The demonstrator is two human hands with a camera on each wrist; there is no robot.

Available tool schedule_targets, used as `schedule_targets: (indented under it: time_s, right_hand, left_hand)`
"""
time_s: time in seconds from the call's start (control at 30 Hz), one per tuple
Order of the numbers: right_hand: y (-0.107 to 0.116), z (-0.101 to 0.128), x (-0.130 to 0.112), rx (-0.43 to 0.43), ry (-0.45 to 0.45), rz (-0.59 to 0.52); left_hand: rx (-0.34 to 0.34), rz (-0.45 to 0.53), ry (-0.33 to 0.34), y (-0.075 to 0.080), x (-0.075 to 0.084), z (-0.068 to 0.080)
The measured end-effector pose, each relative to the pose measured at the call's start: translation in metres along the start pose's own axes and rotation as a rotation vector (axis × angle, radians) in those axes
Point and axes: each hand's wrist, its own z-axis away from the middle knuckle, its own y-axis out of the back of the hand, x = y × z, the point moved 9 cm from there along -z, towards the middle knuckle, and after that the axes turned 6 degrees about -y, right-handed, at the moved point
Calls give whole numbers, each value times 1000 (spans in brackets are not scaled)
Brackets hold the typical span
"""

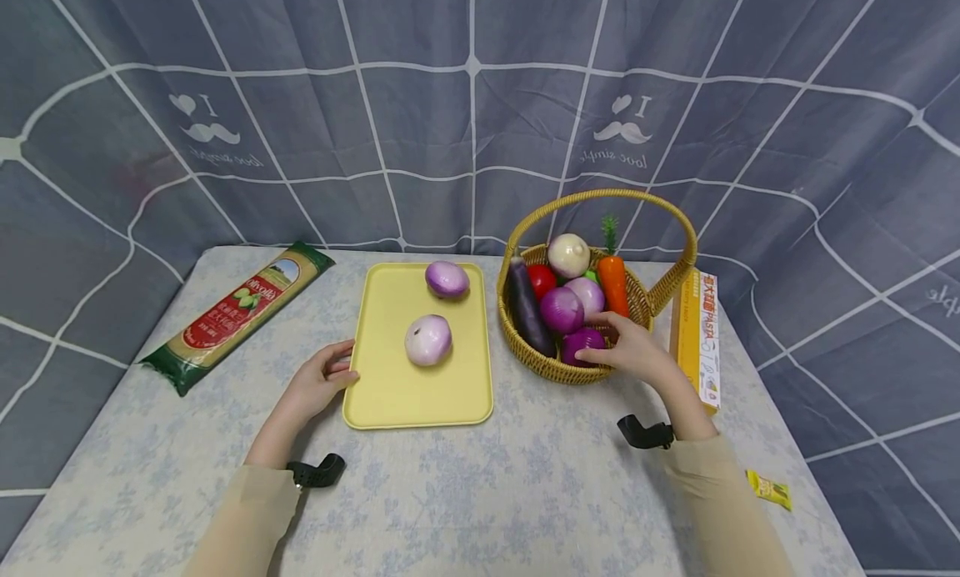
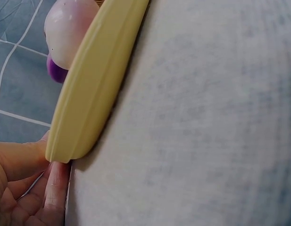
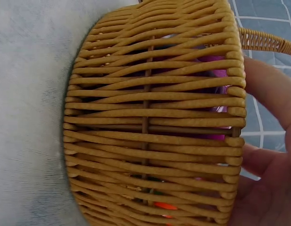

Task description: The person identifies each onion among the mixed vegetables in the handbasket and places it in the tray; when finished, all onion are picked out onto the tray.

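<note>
Two glossy purple-and-white onions [image 1: 428, 340] lay on the yellow rectangular tray [image 1: 416, 398], left hand [image 1: 324, 382] touching its edge with loose fingers; right hand [image 1: 632, 349] gripped a round deep-purple onion [image 1: 581, 343] in the brown wicker basket [image 1: 558, 371], other vegetables [image 1: 562, 310] apparently left there.

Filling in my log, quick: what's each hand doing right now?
Left hand: holding the tray by its edge.
Right hand: holding the front purple onion in the basket.
</note>
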Motion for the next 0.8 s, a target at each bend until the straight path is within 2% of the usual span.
schedule_targets:
  time_s: [0.13, 0.33, 0.5, 0.8]
  right_hand:
    - [-4, -3, -2, -28, -12, 79]
    - [-6, -4, -4, -53, -27, 107]
    - [-5, -4, -3, -37, -16, 141]
    - [-1, -1, 0, -1, -9, 109]
  left_hand:
    - [4, -4, 4, 0, 1, 1]
    - [6, 0, 13, -1, 0, 1]
    - [10, 3, 6, 0, -1, 1]
    - [12, -2, -4, 0, -1, 0]
